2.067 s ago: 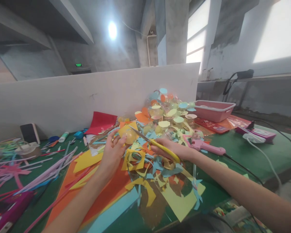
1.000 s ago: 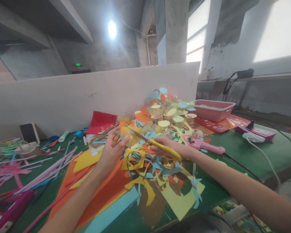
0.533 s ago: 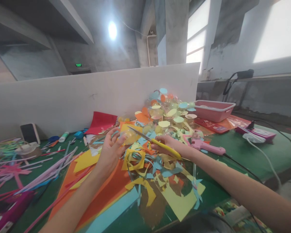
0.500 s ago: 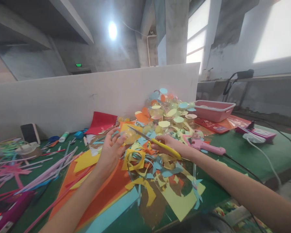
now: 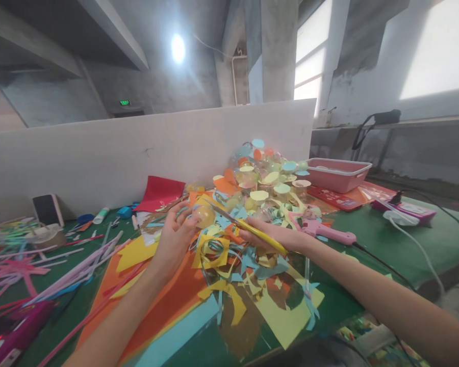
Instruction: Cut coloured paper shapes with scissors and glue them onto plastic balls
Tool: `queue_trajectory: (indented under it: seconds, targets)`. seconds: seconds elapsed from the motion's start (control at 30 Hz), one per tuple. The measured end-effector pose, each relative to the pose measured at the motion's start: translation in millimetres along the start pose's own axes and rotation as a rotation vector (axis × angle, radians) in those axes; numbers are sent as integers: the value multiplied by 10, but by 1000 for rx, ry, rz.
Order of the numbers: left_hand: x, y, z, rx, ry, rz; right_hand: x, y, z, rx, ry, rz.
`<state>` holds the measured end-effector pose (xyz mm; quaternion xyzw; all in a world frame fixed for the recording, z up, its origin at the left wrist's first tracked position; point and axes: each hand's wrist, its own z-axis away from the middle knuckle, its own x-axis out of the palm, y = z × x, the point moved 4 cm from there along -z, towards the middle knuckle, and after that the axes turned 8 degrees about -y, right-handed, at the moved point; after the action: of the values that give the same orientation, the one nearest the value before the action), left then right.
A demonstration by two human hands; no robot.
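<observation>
My left hand (image 5: 178, 227) pinches a clear, yellow-tinted plastic ball (image 5: 205, 217) between thumb and fingers, above the paper scraps. A pair of scissors (image 5: 265, 238) with a yellow handle lies in my right hand (image 5: 263, 229), its fingers wrapped round the grip. The metal blades point up and left, their tips close to the top of the ball. Whether they touch it I cannot tell. Under both hands is a heap of cut scraps (image 5: 248, 260) in yellow, blue and orange. Behind it rises a pile of clear balls with round paper discs (image 5: 259, 195).
A pink glue gun (image 5: 331, 232) with a black cord lies to the right, before a pink basin (image 5: 338, 175). Orange sheets (image 5: 164, 316) lie at front left. Pink straws (image 5: 15, 278), a phone (image 5: 48, 210) and a glue stick (image 5: 101, 215) are further left. A white board (image 5: 99, 153) stands behind.
The ball has turned slightly in my left fingers and shows rounder beside the blades. The scissors have shifted a little down and right. Both hands keep their hold.
</observation>
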<state>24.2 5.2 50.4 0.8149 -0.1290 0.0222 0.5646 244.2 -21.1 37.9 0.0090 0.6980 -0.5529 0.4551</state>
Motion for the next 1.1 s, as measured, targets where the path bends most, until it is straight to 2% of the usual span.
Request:
queue_trajectory:
  seconds: [0.13, 0.4, 0.77, 1.0, 1.1]
  targets:
    - [-1, -24, 4, -5, -40, -31, -5, 3, -8, 22, -6, -12]
    - [-3, -32, 1, 1, -51, -62, 12, 88, -76, -43, 8, -132]
    - [5, -43, -2, -52, -44, -21, -11, 42, -68, 22, 67, -217]
    - [22, 13, 17, -37, 18, -45, -23, -2, -14, -35, 48, -47]
    - [6, 1, 8, -31, -7, -53, -25, 1, -8, -49, 46, -23]
